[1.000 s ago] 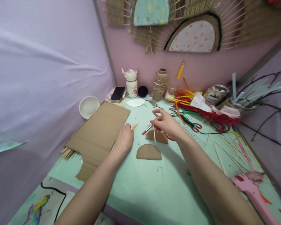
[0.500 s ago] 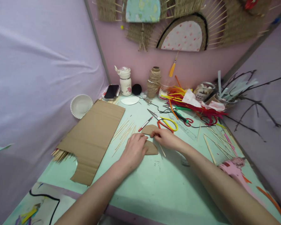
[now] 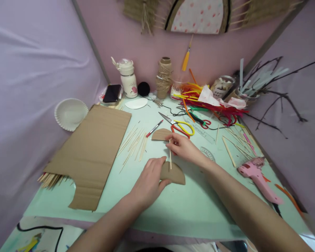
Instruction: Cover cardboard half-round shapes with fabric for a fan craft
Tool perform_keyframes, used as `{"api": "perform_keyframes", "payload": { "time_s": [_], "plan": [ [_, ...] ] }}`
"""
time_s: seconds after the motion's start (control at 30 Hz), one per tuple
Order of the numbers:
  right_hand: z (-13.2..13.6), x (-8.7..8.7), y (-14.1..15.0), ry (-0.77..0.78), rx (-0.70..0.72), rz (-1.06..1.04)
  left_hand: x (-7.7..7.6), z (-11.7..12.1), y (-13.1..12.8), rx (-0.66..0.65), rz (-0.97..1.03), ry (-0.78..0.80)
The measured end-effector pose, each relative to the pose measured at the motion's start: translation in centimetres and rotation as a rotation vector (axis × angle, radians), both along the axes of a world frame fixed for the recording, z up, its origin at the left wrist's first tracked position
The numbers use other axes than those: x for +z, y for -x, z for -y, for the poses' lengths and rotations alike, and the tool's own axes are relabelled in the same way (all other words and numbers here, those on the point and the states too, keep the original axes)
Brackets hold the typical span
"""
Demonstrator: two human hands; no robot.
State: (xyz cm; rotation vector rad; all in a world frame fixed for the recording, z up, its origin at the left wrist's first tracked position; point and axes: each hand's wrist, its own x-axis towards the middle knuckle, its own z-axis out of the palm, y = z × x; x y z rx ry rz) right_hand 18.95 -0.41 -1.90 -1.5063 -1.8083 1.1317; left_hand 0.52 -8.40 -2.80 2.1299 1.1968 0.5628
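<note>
My left hand [image 3: 150, 181] is closed on the left edge of a cardboard half circle [image 3: 176, 174] at the middle of the table, thumb below and fingers above. My right hand [image 3: 180, 146] pinches a thin wooden stick [image 3: 170, 157], which points down so that its lower end overlaps the half circle; whether it touches cannot be made out. Just behind my right fingers lies a second cardboard half circle [image 3: 159, 135], its right end hidden by them. Close by are a red-and-silver pen [image 3: 154, 128] and scissors [image 3: 177, 123] with red and yellow handles.
A large cardboard sheet [image 3: 94, 147] lies on the left, with loose sticks [image 3: 133, 145] beside it. A pink glue gun [image 3: 259, 178] is on the right. A bottle [image 3: 128, 82], twine cone [image 3: 163, 78] and colourful pipe cleaners [image 3: 199, 99] stand or lie along the back.
My right hand has lifted the stick so it now hangs over the near half circle. That half circle has turned and shifted slightly nearer, my left hand with it. The camera view has tilted down.
</note>
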Motion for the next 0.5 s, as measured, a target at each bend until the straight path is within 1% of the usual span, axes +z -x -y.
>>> {"api": "perform_keyframes", "payload": {
  "time_s": [0.1,0.17,0.27,0.4,0.5],
  "plan": [
    [0.7,-0.8,0.1,0.011,-0.024,-0.044,-0.2,0.2,0.2,-0.055,-0.001,-0.04],
    [0.8,-1.1,0.1,0.025,-0.06,-0.058,-0.4,0.2,0.3,-0.063,-0.011,-0.084],
    [0.8,-1.0,0.1,0.052,-0.101,-0.064,-0.8,0.1,0.4,-0.066,-0.025,-0.136],
    [0.8,-0.7,0.1,0.097,-0.092,-0.065,-1.2,0.1,0.4,-0.072,-0.03,-0.178],
    [0.8,-0.7,0.2,0.098,-0.11,-0.082,-1.2,0.1,0.4,-0.077,-0.032,-0.188]
  ]
}}
